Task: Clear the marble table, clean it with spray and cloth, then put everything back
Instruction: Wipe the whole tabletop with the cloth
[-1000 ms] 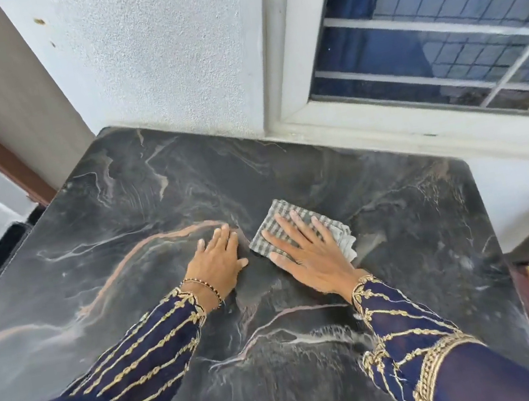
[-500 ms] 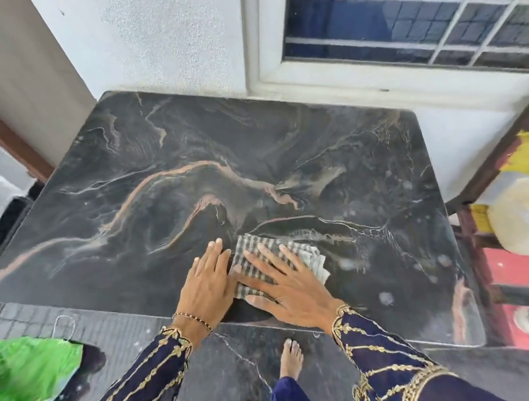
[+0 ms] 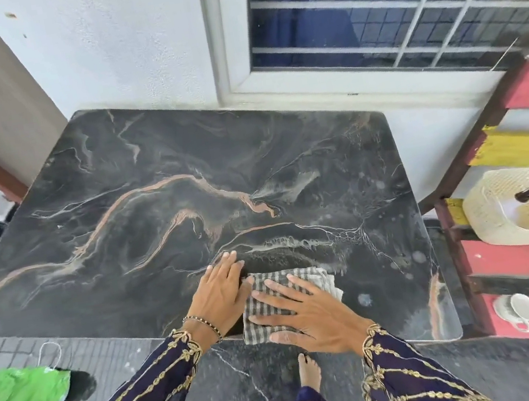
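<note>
Marble table top point(image 3: 155, 217), black with copper and white veins, fills mid-frame, against a white textured wall point(image 3: 128, 48) below a barred window point(image 3: 398, 5) at upper right. At its near edge our right hand point(image 3: 313, 321), fingers spread flat, presses the grey striped cloth point(image 3: 316, 277); our left hand point(image 3: 221, 297), fingers straight, lies flat beside it. A red-and-yellow shelf point(image 3: 525, 152) stands at right.
</note>
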The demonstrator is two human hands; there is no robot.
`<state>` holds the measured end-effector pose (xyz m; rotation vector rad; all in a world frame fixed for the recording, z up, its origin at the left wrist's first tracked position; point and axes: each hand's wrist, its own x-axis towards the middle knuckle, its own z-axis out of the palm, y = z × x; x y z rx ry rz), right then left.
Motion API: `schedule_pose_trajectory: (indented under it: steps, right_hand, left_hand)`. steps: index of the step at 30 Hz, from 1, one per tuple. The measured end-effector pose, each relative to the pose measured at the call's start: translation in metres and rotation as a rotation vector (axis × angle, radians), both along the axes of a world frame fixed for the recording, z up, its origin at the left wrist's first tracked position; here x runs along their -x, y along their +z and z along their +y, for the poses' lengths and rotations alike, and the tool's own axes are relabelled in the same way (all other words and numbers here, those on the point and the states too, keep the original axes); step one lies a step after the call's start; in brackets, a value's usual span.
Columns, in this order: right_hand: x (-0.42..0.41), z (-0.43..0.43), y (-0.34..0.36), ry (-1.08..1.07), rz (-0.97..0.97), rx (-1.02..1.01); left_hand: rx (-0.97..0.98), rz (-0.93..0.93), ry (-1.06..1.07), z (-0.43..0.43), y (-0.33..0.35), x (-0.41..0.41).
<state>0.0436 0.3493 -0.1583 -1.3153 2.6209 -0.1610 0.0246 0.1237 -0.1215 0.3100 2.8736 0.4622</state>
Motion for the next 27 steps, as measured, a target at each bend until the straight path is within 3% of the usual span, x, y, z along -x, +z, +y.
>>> schedule_pose_trajectory:
  steps: [4, 12, 21, 27]
  right_hand:
    - [0.034, 0.009, -0.005, -0.014, -0.013, 0.024]
    - [0.183, 0.032, 0.0, -0.124, -0.183, -0.044]
    - [0.366, 0.042, -0.003, -0.211, -0.174, -0.063]
    - [0.453, 0.042, -0.004, -0.259, -0.168, -0.059]
  left_hand:
    - [0.029, 0.022, -0.048, 0.015, -0.005, 0.018]
    - [-0.023, 0.036, 0.008, 0.054, -0.005, 0.119]
    - [0.27, -0.315, 0.111, 0.089, 0.011, 0.279]
    - [0.451, -0.519, 0.15, 0.114, 0.004, 0.31]
